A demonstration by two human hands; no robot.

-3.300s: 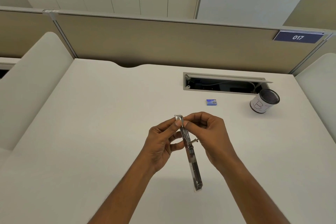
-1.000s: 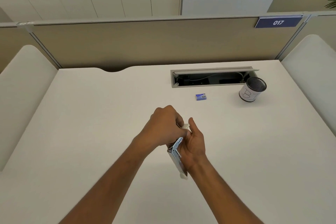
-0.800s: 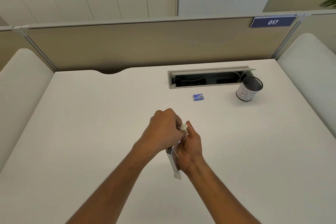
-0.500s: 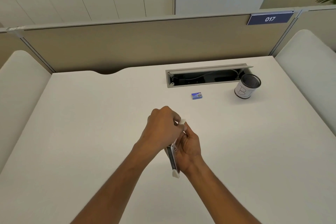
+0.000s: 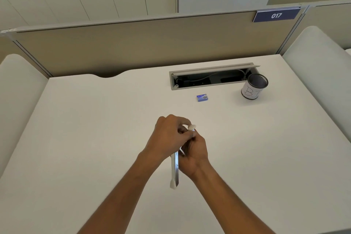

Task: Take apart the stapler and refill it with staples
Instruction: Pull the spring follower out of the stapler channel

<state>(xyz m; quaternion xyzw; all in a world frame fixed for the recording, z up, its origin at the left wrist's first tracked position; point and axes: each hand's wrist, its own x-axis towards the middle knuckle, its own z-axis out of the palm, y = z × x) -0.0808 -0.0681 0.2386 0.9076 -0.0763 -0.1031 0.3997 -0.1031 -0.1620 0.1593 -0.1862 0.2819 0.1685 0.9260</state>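
Observation:
A slim silver stapler (image 5: 175, 169) with white end caps is held above the middle of the white desk, lengthwise toward me. My left hand (image 5: 167, 137) grips its far end, fingers curled over the white tip. My right hand (image 5: 193, 155) holds the stapler's middle from the right side, fingers wrapped around it. The near end sticks out below both hands. A small blue staple box (image 5: 202, 98) lies farther back on the desk, untouched. What my fingers cover on the stapler is hidden.
An open cable tray (image 5: 212, 79) is set into the desk (image 5: 95, 129) at the back. A black mesh cup with a white label (image 5: 254, 86) stands right of it. A beige partition with a sign "017" closes the far side.
Both hands turned the stapler since 3.3 s ago: the left hand now covers the far end from above. Over the last second the stapler's near end swung slightly left.

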